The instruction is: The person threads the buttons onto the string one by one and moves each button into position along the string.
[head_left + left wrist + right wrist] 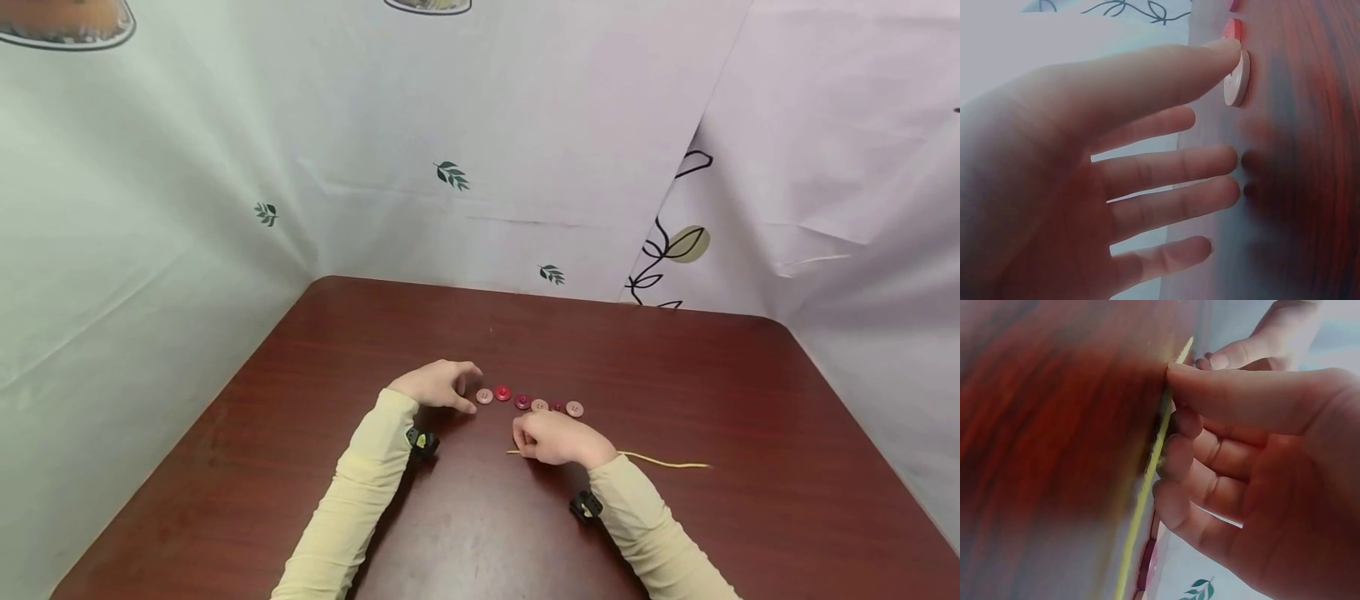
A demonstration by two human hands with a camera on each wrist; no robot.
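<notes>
A yellow string is lying on the desk near a row of buttons, the right hand's grip pinching it near one end, while the left hand is holding its grip released beside the leftmost button.

The left hand has its fingers extended and parted, the thumb set away from them on the side nearer the body. The right hand sits closer to the body than the left, its fingers bent inward and its thumb reaching forward past them. Behind the hands, the left forearm and right forearm, both sleeved, slant back and spread apart.
</notes>
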